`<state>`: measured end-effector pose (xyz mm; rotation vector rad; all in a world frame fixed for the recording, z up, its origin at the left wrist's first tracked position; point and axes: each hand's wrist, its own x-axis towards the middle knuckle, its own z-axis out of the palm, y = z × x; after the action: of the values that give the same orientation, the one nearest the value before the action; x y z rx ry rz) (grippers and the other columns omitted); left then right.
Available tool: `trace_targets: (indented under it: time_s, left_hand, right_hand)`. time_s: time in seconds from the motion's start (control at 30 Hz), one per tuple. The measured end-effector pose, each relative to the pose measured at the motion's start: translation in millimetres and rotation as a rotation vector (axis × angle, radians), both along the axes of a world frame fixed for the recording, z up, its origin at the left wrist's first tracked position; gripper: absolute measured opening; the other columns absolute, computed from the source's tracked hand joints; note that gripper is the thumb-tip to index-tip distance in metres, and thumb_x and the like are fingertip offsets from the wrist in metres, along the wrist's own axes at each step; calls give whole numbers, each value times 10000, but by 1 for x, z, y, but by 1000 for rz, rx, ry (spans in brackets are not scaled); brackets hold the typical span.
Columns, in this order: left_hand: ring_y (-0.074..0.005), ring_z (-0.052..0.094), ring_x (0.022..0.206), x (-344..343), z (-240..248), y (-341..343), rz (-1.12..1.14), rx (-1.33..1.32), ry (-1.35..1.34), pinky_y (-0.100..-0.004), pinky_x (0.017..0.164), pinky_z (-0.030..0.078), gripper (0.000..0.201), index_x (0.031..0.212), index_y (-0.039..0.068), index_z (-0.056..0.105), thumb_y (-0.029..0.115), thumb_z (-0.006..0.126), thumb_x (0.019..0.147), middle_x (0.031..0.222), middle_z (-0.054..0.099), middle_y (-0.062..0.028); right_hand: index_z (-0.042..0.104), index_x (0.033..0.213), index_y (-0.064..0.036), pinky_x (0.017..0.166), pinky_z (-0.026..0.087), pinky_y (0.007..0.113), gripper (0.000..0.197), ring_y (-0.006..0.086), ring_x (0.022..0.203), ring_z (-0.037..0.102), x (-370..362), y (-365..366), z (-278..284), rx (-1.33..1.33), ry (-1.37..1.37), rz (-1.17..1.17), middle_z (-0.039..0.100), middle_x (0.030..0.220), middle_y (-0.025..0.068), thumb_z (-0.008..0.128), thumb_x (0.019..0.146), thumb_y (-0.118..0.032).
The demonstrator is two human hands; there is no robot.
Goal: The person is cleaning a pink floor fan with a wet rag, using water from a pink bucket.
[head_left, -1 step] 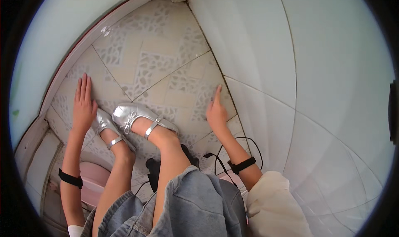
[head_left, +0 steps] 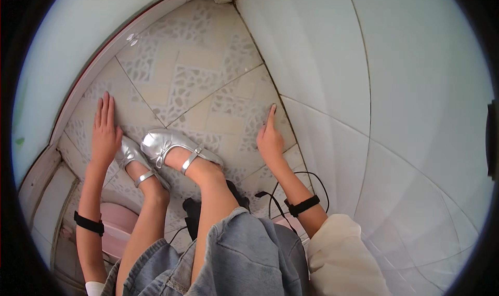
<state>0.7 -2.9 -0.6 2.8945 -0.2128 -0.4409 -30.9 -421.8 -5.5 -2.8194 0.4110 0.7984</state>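
My left hand (head_left: 106, 132) is held out with its fingers stretched and nothing in it, over the floor beside a silver shoe. My right hand (head_left: 271, 138) points away from me, its index finger straight and the other fingers folded in; nothing shows in it. That hand is nearest the foot of the white wall (head_left: 312, 78). Each forearm has a black strap, the left strap (head_left: 88, 223) and the right strap (head_left: 302, 206). Two silver shoes with bows, the left shoe (head_left: 132, 153) and the right shoe (head_left: 171, 143), are on my feet between the hands.
Patterned tiles cover the floor (head_left: 202, 88). A raised pale edge (head_left: 93, 70) curves along the left. Near my left leg stands a pink basin (head_left: 115, 217). Black objects (head_left: 192, 213) lie behind my legs, and a black cable (head_left: 321, 182) loops by my right forearm.
My right index finger has shifted very slightly left and away from me. My left hand has hardly moved.
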Motion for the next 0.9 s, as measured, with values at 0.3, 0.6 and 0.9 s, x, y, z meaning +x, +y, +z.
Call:
trace_targets:
  time_s: [0.3,0.6,0.9]
  left_hand:
    - [-303,154,1327,0,1,-2,9,-33,2,-390,1075,187,814,1378,42,174,-50,509,642,1442,160,-119]
    - [-297,180,1320,-1,-2,-1,9,-33,-28,-395,1068,200,759,1365,39,210,-27,485,660,1437,178,-107]
    - [-292,177,1322,-1,2,1,-1,-10,-17,-394,1068,199,765,1367,35,201,-22,491,662,1440,175,-103]
  right_hand:
    - [108,1402,-296,490,409,434,774,353,495,534,-72,-68,16,-83,-42,-99,558,580,173,478,761,-69]
    - [176,1393,-288,495,410,429,748,350,511,542,-102,-93,18,-117,3,-51,532,558,189,484,749,-66]
    - [223,1373,-337,507,428,417,733,344,510,535,29,-46,-4,59,-130,108,528,569,195,480,756,-37]
